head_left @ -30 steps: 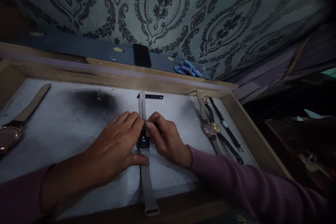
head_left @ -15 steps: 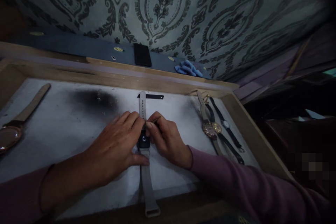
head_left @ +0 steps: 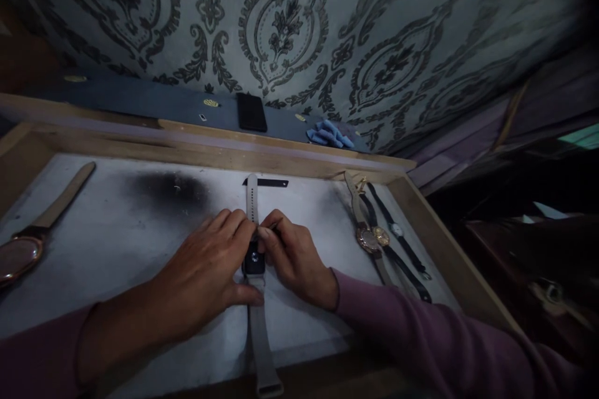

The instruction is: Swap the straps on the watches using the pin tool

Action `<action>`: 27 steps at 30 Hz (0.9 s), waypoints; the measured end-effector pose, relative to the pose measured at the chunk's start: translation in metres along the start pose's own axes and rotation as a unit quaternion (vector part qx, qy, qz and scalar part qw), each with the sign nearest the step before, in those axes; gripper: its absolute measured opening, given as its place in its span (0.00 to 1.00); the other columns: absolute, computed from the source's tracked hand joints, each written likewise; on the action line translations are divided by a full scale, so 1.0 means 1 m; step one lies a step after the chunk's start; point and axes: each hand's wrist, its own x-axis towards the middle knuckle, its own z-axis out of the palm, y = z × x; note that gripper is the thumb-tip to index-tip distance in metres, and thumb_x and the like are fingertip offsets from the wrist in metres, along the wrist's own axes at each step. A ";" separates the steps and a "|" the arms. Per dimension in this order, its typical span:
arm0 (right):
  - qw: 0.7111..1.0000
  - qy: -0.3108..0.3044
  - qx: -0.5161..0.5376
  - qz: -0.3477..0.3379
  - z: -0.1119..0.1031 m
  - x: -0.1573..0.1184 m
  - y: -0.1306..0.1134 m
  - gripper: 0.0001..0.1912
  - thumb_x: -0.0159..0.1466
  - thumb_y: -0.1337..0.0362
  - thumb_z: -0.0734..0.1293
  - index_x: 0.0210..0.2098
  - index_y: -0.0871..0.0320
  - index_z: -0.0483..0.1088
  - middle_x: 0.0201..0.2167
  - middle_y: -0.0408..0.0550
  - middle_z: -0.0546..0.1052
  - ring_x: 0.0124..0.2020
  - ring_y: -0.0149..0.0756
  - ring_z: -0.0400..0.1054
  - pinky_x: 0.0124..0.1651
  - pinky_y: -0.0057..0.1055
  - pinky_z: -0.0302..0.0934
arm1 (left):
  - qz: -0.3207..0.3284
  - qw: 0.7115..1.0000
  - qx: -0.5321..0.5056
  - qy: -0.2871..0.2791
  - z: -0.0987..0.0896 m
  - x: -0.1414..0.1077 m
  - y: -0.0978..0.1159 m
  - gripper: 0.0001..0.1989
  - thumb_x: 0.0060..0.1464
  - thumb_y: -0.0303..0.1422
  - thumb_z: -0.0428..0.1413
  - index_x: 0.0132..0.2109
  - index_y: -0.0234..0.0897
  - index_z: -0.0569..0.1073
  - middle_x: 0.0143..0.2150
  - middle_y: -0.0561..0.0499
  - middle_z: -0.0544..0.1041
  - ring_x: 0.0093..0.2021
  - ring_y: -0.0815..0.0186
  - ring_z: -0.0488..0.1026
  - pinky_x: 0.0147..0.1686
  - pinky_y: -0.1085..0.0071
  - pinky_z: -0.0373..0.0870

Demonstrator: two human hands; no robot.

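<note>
While the left hand [head_left: 210,268] braces the gray-strapped watch [head_left: 254,263] between thumb and fingers near mid-tray [head_left: 154,305], the right hand [head_left: 258,235] presses thumb and forefinger together at the case's 12 o'clock edge; whether they grip a small part is unclear. Three watches [head_left: 381,236] lie at 3 o'clock, one large watch [head_left: 21,257] at 9.

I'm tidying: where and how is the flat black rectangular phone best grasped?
Probably by the long left and right edges, from above: the black phone lies flat on the blue cloth, both edges look free, and the tan wooden frame runs close to its near end.
</note>
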 end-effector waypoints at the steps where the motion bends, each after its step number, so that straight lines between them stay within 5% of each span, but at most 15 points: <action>1: 1.000 0.000 0.000 -0.002 0.000 0.000 0.000 0.06 0.70 0.66 0.57 0.35 0.55 0.59 0.21 0.37 0.66 0.19 0.26 0.61 0.23 0.24 0.56 | -0.001 1.000 -0.001 0.000 0.000 0.000 0.000 0.25 0.42 0.38 0.70 0.40 0.36 0.64 0.41 0.49 0.68 0.42 0.57 0.65 0.40 0.61 0.66; 27: 1.000 -0.003 0.016 0.009 0.000 0.000 0.003 0.07 0.70 0.65 0.57 0.34 0.56 0.60 0.21 0.38 0.67 0.19 0.26 0.61 0.23 0.23 0.57 | 0.006 1.000 -0.005 0.021 0.002 -0.001 -0.001 0.26 0.41 0.41 0.70 0.41 0.36 0.66 0.41 0.49 0.69 0.43 0.56 0.66 0.40 0.61 0.66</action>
